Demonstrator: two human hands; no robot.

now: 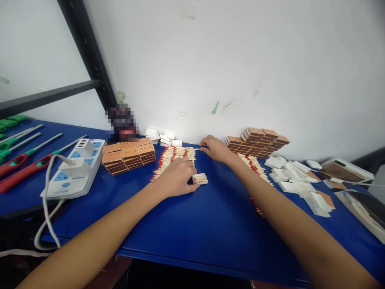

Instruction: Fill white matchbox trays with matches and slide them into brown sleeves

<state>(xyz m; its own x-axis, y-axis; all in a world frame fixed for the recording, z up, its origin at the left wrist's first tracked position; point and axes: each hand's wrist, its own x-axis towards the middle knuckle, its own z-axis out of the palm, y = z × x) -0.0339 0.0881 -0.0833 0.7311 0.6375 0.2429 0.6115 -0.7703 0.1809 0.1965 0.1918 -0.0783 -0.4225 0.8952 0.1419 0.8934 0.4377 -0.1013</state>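
Note:
On the blue tabletop, my left hand [177,176] grips the left end of a small white matchbox tray [204,181] between thumb and fingers. Matches lie inside that tray. My left fingers also rest over the edge of a wide spread of red-tipped matches [171,156], partly covering it. Farther back, my right hand [215,148] has its thumb and forefinger pinched on a match [197,149] at the spread's right side. Beneath my right forearm runs a second row of matches [254,164], partly hidden by the arm.
Stacked matchboxes [129,154] stand at left, with another stack [258,142] against the wall. Empty white trays [296,180] lie at right, others [164,136] at back. A power strip [80,172], its white cable, and long red-handled lighters [39,164] occupy the left. A phone [367,208] lies far right.

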